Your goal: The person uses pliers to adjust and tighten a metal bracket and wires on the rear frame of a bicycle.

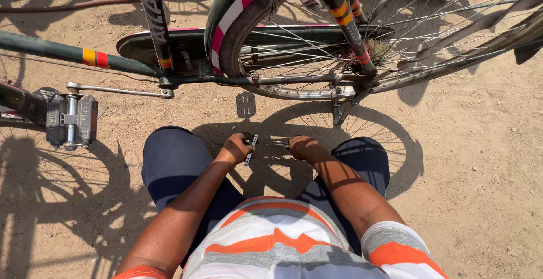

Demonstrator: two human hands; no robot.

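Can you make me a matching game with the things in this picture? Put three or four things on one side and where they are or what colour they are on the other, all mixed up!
Things:
1. Bicycle pedal
2. Small metal part
3. Rear wheel
4. Shirt

Clues:
a. Orange, grey and white stripes
b. Sticking out on the left side, grey and blocky
c. Held in the left hand, down by the knees
d. Has many thin spokes, above both hands

Right pairs: 1-b, 2-c, 3-d, 4-a

The right hand is close by, on a thin piece that is too small to tell.
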